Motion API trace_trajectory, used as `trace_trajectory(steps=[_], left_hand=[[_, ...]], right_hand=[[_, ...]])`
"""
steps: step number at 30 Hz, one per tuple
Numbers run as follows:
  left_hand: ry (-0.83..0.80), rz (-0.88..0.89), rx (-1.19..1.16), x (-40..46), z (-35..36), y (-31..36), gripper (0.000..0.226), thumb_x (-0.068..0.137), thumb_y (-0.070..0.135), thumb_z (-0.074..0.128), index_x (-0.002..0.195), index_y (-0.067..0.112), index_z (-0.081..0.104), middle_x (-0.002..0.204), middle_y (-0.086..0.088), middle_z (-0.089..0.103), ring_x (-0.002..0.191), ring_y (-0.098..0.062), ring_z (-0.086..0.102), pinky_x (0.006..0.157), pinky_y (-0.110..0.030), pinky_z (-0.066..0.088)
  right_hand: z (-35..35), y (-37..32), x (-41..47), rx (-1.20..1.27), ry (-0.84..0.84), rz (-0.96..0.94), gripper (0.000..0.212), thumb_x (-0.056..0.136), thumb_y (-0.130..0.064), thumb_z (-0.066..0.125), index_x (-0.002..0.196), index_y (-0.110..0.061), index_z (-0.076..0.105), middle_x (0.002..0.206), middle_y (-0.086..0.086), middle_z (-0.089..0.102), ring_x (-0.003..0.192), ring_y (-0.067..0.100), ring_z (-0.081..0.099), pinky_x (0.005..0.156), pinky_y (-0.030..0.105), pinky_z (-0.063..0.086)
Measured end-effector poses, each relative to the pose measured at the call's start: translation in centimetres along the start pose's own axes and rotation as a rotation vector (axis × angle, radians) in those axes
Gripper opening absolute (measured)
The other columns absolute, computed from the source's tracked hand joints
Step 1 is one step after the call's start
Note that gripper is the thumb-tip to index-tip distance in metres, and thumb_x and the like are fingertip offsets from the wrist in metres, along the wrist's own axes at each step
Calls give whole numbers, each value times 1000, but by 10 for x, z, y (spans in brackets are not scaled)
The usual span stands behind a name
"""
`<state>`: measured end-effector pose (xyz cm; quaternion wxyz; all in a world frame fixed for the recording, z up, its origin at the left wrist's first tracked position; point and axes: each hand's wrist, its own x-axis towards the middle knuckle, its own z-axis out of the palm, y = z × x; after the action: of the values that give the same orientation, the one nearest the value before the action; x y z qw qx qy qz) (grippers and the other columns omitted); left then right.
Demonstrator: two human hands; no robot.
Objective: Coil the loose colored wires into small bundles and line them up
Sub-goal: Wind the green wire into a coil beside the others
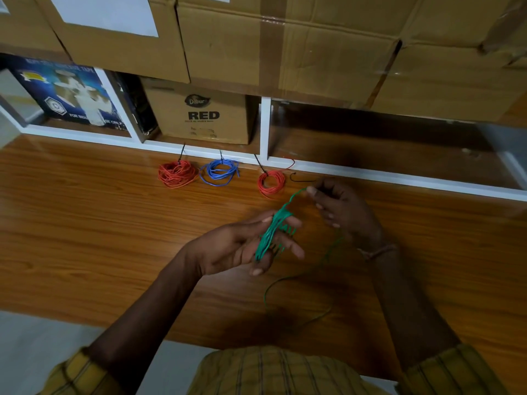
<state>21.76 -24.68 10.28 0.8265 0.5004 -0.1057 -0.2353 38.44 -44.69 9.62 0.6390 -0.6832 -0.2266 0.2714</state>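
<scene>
A green wire (271, 232) is wound in several turns around the spread fingers of my left hand (245, 246), held above the wooden table (85, 223). My right hand (339, 206) pinches the same green wire near its upper end, just right of the coil. The loose tail of the green wire trails down and loops over the table below my hands. At the table's back edge lie three tied bundles in a row: an orange-red one (177, 173), a blue one (219, 171) and a smaller red one (271, 182).
A short black tie (299, 179) lies on the table beside the small red bundle. White shelf compartments behind the table hold a brown cardboard box (199, 115) and a blue printed box (65, 95). Large cardboard boxes are stacked above.
</scene>
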Motion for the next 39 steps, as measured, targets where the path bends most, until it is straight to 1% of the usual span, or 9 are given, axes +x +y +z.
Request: trace_trajectory(steps=[6,12,15,20,25,28,31,34,39], left_hand=[[23,238,-304,10,-2,15,48,115,32,20,153,18,45,161,-27,41,88,-23,72,75,-29,57],[335,379,-387,26,-28,19,43,115,35,26,152,20,43,151,-15,54,134,-44,60,87,-35,62],[552,413,-185,27,-39,16,40,115,32,30,151,23,43,138,0,55,135,-44,59,88,-35,60],[846,243,580,13,-49,12,34,117,31,31,146,33,49,134,9,59,115,-24,73,93,-44,52],[674,9,738,-2,-41,13,33,115,34,36,144,22,48,135,-24,57,98,-27,77,92,-38,60],[531,-55,700,-7,-27,14,29,116,32,34,139,24,50,124,-20,65,83,-38,74,83,-46,58],[368,-94,532,-12,-19,17,30,116,34,35,137,29,55,120,-20,68,76,-38,64,76,-44,51],[216,-137,359,-14,-13,20,39,115,33,35,146,16,52,119,-25,67,64,-27,57,69,-38,47],[-69,-23,-28,-14,-4,25,46,112,31,24,149,11,44,124,-29,58,51,-10,55,54,-27,34]], right_hand=[[46,41,-17,-212,-38,154,25,109,-26,47,107,-12,67,61,0,51,38,7,38,37,19,31],[69,40,-54,-148,-352,351,29,110,-31,44,104,-8,61,61,6,62,42,15,58,43,22,47],[59,30,-70,-197,-556,350,14,106,-21,55,115,-10,52,75,13,68,57,19,68,54,30,57],[33,-12,-81,-156,-791,317,35,104,-16,59,135,-18,42,83,22,68,59,26,69,52,32,58],[6,-48,-70,-224,-540,70,23,100,-23,64,117,-9,62,61,5,54,39,10,36,39,21,34],[-2,-60,-53,-191,-433,-14,25,96,-26,67,109,-4,65,60,4,52,39,8,35,39,21,37],[-4,-58,-35,-167,-287,-69,22,96,-21,63,105,-1,66,62,6,50,42,13,34,39,21,35],[0,-46,-17,-211,-126,-136,16,99,-13,63,104,2,67,65,11,51,47,11,40,44,19,33],[24,-12,-2,-221,-62,-157,14,98,-19,66,89,-9,69,63,1,57,52,8,50,49,20,41]])
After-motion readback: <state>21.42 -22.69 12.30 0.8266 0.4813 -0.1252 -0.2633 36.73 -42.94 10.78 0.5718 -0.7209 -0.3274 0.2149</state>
